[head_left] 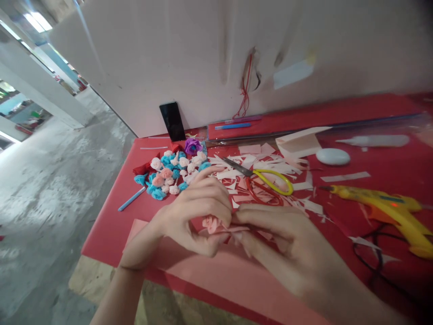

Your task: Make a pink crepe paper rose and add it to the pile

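Between my two hands is a small pink paper flower [211, 224] with rolled, layered petals. My left hand [196, 214] curls around it, thumb and fingers closed on its base. From the other side my right hand [284, 239] pinches the paper strip that runs out of the flower. Under both hands lies a large pink paper sheet [216, 275]. Just beyond them is a heap of finished paper flowers [169, 174] in blue, white and pink, with a purple flower [192, 146] at its back. Scissors [260, 176] with yellow and red handles rest on paper scraps [223, 162].
A yellow glue gun [382, 203] with a lit red light lies at the right, its dark cord [375, 253] looping nearby. Behind are a white oval object [333, 156], a white bottle [379, 141] and a phone [172, 121] leaning on the wall. A blue pen [131, 199] lies left.
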Demonstrator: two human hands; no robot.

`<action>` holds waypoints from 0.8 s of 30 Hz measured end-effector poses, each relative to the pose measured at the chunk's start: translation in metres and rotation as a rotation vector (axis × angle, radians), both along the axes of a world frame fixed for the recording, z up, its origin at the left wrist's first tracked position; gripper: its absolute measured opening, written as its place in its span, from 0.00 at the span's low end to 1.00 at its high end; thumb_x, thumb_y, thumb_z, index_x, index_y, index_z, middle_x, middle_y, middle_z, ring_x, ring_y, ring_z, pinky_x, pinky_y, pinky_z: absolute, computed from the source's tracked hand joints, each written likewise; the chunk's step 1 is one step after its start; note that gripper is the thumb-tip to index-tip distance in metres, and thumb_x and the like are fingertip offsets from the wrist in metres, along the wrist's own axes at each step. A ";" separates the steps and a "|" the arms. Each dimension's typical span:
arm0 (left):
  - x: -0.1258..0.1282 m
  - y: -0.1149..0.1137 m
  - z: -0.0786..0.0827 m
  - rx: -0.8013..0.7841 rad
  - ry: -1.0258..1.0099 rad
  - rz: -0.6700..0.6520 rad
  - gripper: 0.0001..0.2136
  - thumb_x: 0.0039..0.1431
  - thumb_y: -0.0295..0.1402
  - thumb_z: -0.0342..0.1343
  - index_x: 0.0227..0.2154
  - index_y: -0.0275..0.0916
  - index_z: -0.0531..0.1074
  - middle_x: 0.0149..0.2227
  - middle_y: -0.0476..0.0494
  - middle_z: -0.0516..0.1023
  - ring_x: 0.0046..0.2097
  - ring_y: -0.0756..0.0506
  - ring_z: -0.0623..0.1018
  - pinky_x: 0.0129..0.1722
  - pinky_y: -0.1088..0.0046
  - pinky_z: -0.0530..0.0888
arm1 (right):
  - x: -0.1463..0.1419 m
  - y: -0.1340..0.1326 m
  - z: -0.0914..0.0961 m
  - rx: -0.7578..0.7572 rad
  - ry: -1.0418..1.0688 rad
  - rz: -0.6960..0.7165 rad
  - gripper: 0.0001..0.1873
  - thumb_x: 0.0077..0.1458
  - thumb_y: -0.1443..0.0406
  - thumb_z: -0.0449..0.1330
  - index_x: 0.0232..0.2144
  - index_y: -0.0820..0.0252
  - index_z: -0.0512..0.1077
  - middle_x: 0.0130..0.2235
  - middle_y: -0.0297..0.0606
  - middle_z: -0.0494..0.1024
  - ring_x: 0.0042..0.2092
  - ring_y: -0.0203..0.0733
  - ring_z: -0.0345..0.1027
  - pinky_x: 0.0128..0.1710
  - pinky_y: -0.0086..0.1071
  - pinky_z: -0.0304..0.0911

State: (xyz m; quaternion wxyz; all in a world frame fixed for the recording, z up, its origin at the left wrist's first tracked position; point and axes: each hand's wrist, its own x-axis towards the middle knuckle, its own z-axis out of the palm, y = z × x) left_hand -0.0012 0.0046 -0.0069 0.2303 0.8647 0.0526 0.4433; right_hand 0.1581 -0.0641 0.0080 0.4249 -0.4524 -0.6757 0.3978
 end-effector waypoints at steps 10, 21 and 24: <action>-0.001 0.002 0.001 0.009 -0.003 -0.016 0.05 0.47 0.30 0.56 0.25 0.41 0.64 0.22 0.55 0.70 0.28 0.52 0.72 0.52 0.61 0.71 | 0.002 0.003 0.000 -0.210 0.075 0.177 0.12 0.51 0.69 0.51 0.22 0.57 0.71 0.21 0.33 0.74 0.24 0.35 0.68 0.20 0.24 0.62; 0.001 -0.006 0.002 -0.153 -0.029 0.087 0.06 0.49 0.30 0.56 0.23 0.42 0.63 0.22 0.52 0.70 0.27 0.50 0.71 0.47 0.59 0.72 | -0.002 -0.012 -0.002 0.473 -0.350 -0.085 0.12 0.53 0.75 0.49 0.27 0.59 0.70 0.27 0.37 0.76 0.24 0.38 0.69 0.21 0.31 0.61; 0.001 -0.008 0.003 -0.157 -0.030 0.109 0.06 0.49 0.29 0.56 0.23 0.41 0.63 0.22 0.53 0.70 0.27 0.50 0.71 0.50 0.57 0.71 | -0.003 -0.013 -0.003 0.576 -0.434 -0.119 0.15 0.56 0.75 0.47 0.25 0.60 0.70 0.24 0.37 0.74 0.23 0.38 0.68 0.21 0.32 0.60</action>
